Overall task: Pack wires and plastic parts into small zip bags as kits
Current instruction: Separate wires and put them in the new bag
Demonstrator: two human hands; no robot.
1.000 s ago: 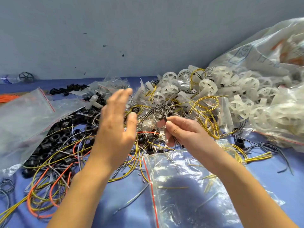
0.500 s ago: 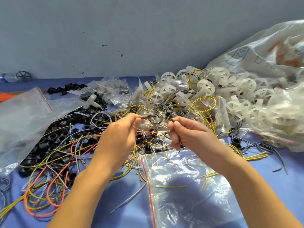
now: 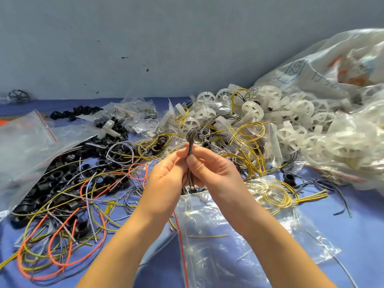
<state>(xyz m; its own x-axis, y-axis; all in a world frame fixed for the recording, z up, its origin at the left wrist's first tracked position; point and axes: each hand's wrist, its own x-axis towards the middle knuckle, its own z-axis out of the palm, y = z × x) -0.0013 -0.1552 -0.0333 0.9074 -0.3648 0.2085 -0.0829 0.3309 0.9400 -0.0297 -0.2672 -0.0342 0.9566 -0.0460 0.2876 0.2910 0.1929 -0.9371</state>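
We judge the task to be somewhere in its middle, with this kit barely begun. Both hands meet just above the far end of the clear zip bag (image 3: pixel 228 246) lying on the blue desk (image 3: pixel 363 225). The left hand (image 3: pixel 166 173) and right hand (image 3: pixel 214 169) each pinch a folded bundle of dark wires (image 3: pixel 190 140) between thumb and curled fingers, so that its loop stands up above the fingertips and its loose ends hang down between the palms; the bundle is not yet in the bag.

A coil of yellow wire (image 3: pixel 276 196) lies at the bag's far right corner, and we cannot tell whether it is inside the bag or under it. Beyond the bag, some small bags (image 3: pixel 135 109) look already filled. Much is left, though: white plastic wheels (image 3: pixel 291 125) are heaped beyond the bag and to its right, black plastic rings (image 3: pixel 56 175) are spread to its left, and orange wires (image 3: pixel 52 235) tangle with yellow ones on that same side.

The bag's red zip strip runs down its left edge, so we take the mouth to face left, though we cannot tell whether it is sealed. Bare desk shows on the near left of the bag and on its right; a large sack of parts (image 3: pixel 342 80) crowds the far right and the wall (image 3: pixel 166 38) closes the far side, so the easiest way in looks to be from the near left.
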